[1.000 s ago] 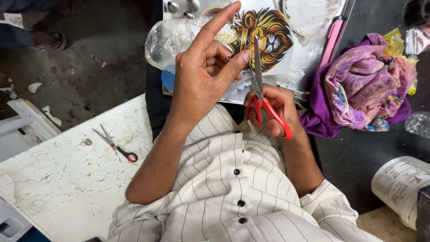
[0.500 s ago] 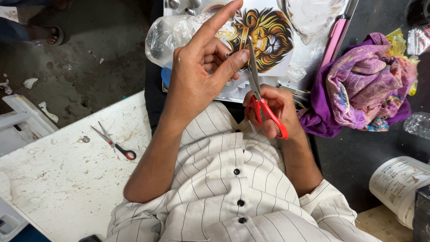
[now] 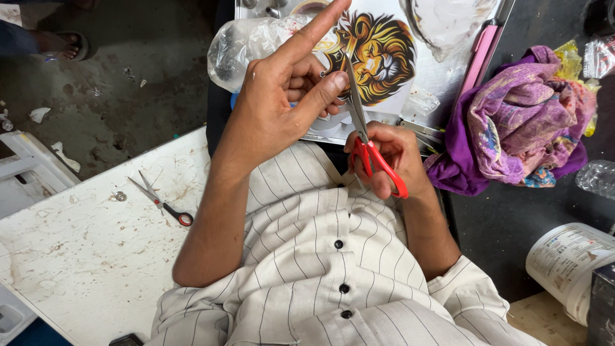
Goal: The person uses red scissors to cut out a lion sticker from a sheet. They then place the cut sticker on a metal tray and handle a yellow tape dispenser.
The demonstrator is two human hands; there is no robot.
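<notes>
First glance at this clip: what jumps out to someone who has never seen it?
The lion-head print, gold and black, top centre, draws the eye first. Just below it the right hand holds red-handled scissors, blades pointing up at the print, while the left hand pinches beside the blades, index finger raised. A purple patterned cloth is bunched at right; small black-handled scissors lie on the stained white table at left.

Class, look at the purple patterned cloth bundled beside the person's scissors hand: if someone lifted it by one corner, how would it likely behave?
The purple patterned cloth lies in soft, crumpled folds, so it would probably hang limp and unfold rather than keep its shape. It looks thin, so likely light for its bulk. Bunched on the dark surface, it seems unlikely to roll or slide.
</notes>
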